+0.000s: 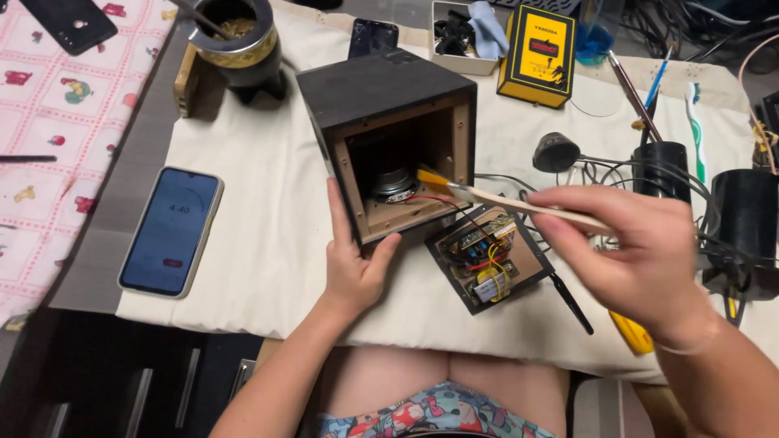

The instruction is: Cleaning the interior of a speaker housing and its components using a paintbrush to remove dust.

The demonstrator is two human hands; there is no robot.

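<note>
Both hands are at the black box [389, 138]. Left hand [353, 264] grips its open front edge. Right hand [641, 251] pinches a brush [519, 204] lying sideways, its yellow tip pointing left into the box, just above a round speaker [395, 183]. Beside the box lies a circuit board [487, 258].

Home repair bench
Cloth-covered table [268, 243], opened speaker box [389, 138] at centre, circuit board [487, 259] at four o'clock, tangled wires [600, 170] at three.

Bare forearms, no sleeves; colourful floral-patterned shorts, thin wristband on right wrist
</note>
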